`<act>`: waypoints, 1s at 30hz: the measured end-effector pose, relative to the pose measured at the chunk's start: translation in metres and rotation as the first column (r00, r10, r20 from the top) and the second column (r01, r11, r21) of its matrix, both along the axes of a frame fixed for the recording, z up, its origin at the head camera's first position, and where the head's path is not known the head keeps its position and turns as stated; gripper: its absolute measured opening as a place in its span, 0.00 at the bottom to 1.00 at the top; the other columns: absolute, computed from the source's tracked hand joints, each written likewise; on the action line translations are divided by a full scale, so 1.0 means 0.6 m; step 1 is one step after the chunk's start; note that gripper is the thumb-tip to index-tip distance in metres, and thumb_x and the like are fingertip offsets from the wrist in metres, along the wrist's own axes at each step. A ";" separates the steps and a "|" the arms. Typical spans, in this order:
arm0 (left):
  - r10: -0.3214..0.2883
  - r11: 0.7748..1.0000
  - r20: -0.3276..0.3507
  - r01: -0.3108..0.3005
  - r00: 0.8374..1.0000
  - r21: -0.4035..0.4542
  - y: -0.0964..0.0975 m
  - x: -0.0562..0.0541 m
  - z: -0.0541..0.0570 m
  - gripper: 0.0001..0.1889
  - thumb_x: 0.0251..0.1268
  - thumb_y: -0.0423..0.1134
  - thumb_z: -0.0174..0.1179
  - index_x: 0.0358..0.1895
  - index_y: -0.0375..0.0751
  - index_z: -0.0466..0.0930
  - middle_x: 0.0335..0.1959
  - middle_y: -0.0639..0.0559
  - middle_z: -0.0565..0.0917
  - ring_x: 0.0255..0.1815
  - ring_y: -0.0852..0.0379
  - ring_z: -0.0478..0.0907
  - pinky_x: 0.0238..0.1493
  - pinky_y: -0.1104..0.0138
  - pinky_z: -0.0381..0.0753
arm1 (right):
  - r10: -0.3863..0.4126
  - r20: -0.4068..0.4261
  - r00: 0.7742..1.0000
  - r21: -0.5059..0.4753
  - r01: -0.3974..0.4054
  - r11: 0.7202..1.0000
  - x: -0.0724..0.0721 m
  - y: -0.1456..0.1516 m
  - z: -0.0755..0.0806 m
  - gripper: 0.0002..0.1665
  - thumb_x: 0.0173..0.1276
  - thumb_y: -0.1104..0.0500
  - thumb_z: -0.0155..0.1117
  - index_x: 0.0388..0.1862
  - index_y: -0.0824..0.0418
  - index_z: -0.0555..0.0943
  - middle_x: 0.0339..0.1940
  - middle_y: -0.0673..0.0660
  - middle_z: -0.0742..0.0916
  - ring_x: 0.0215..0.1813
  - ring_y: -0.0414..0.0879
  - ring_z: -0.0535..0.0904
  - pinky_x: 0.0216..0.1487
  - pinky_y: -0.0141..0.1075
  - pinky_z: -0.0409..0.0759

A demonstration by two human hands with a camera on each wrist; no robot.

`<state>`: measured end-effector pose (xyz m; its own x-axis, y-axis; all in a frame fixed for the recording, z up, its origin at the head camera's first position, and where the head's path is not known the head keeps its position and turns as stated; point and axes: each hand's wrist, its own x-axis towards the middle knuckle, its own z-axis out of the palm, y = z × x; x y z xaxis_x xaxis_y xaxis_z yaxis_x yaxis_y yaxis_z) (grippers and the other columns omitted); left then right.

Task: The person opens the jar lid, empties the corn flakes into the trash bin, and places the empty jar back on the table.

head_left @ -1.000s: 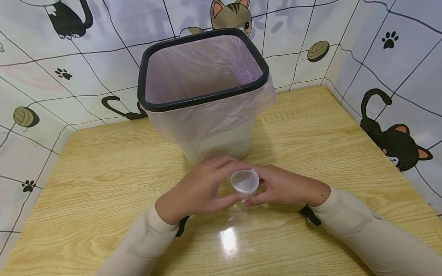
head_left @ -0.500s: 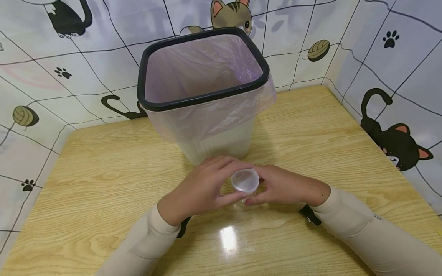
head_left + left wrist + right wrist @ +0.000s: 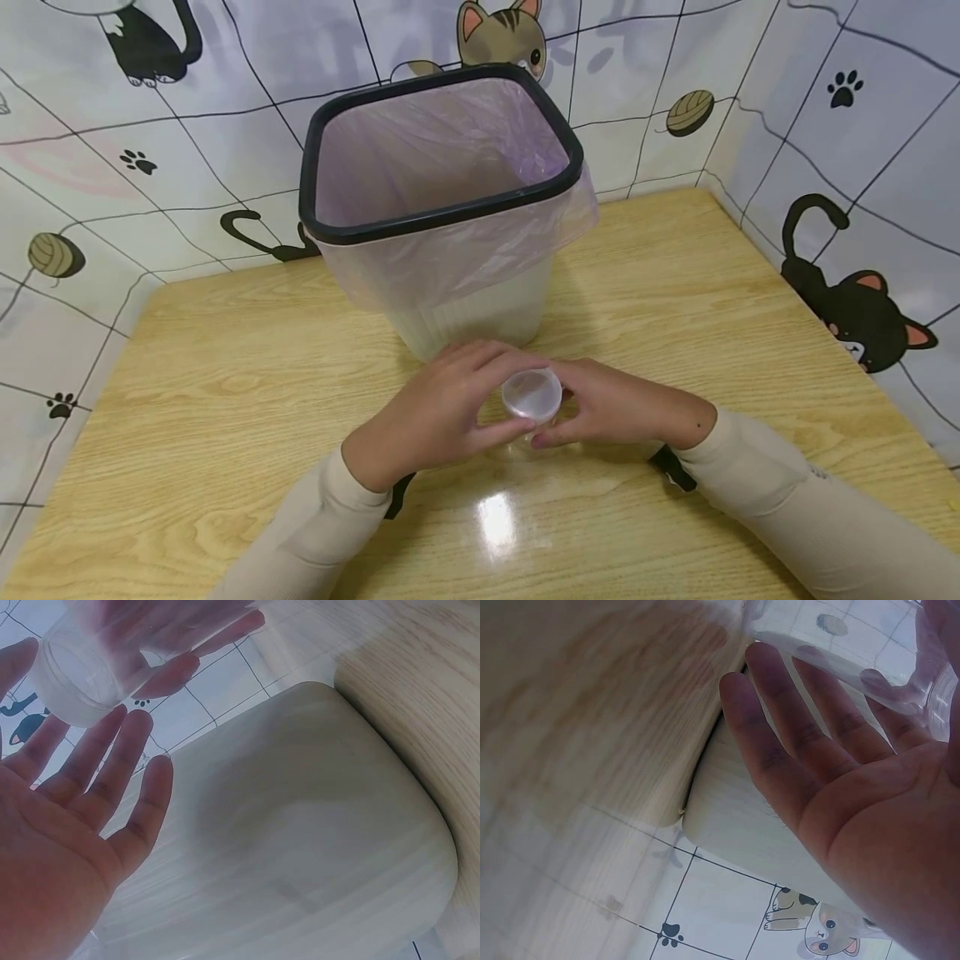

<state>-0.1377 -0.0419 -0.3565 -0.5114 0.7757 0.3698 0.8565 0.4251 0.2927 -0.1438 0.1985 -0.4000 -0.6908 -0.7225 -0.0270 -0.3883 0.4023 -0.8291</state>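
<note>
A clear, see-through bottle [image 3: 840,645] stands on the table between my hands, its round translucent lid [image 3: 532,395] facing up in the head view. My left hand [image 3: 450,408] grips the lid from the left, thumb at the near side and forefinger at the far side. Lower down, my right hand [image 3: 615,404] holds the bottle's body from the right. In the left wrist view the lid [image 3: 71,686] sits on the bottle's mouth, with the other left fingers spread below it. Through the clear wall, right fingers show in the right wrist view. Most of the body is hidden in the head view.
Just behind the hands stands a tall whitish bin [image 3: 480,317] with a black rim [image 3: 450,218] and a pinkish plastic liner [image 3: 442,267]. Its front base is close to my left fingers. The wood-grain table [image 3: 262,400] meets cat-patterned walls [image 3: 225,150] at the back and sides.
My left hand has shifted very slightly to the right at the lid since a second ago. The right hand and the bin stay in place.
</note>
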 end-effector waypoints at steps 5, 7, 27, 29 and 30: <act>0.006 1.000 -0.012 -0.006 1.000 -0.002 0.001 -0.001 0.001 0.27 0.62 0.54 0.67 0.63 0.52 0.75 0.53 0.56 0.82 0.58 0.58 0.78 0.63 0.59 0.75 | -0.004 0.002 1.000 0.001 0.004 1.000 -0.001 0.000 0.001 0.38 0.58 0.42 0.75 0.65 0.46 0.72 0.54 0.40 0.84 0.56 0.37 0.81 0.57 0.36 0.81; 0.009 1.000 -0.015 -0.010 1.000 -0.002 0.001 -0.001 0.001 0.27 0.62 0.54 0.67 0.63 0.52 0.75 0.53 0.56 0.82 0.58 0.58 0.78 0.63 0.59 0.75 | -0.003 0.002 1.000 0.001 0.003 1.000 -0.001 -0.001 0.001 0.38 0.58 0.42 0.75 0.65 0.47 0.72 0.54 0.40 0.84 0.56 0.37 0.81 0.57 0.37 0.81; 0.056 0.998 -0.088 -0.055 0.995 0.012 0.020 0.007 -0.008 0.28 0.62 0.56 0.66 0.63 0.52 0.76 0.52 0.58 0.81 0.54 0.59 0.79 0.59 0.61 0.77 | 0.012 -0.020 1.000 0.011 -0.012 1.000 0.000 0.000 -0.002 0.34 0.61 0.42 0.73 0.62 0.50 0.73 0.54 0.43 0.84 0.56 0.38 0.81 0.58 0.36 0.81; 0.091 0.996 -0.136 -0.089 0.987 0.021 0.027 0.009 -0.012 0.28 0.61 0.59 0.66 0.62 0.52 0.77 0.47 0.57 0.80 0.48 0.59 0.79 0.54 0.62 0.78 | 0.009 -0.018 1.000 0.008 -0.009 1.000 0.000 0.000 -0.003 0.32 0.61 0.43 0.73 0.61 0.50 0.74 0.55 0.43 0.84 0.56 0.38 0.81 0.57 0.36 0.81; 0.108 0.994 -0.156 -0.106 0.982 0.024 0.030 0.010 -0.014 0.28 0.60 0.60 0.66 0.60 0.52 0.78 0.45 0.56 0.80 0.45 0.59 0.79 0.52 0.63 0.79 | 0.008 -0.008 1.000 0.004 -0.008 1.000 0.000 0.000 -0.004 0.32 0.61 0.44 0.73 0.61 0.49 0.74 0.55 0.43 0.84 0.56 0.38 0.81 0.58 0.35 0.80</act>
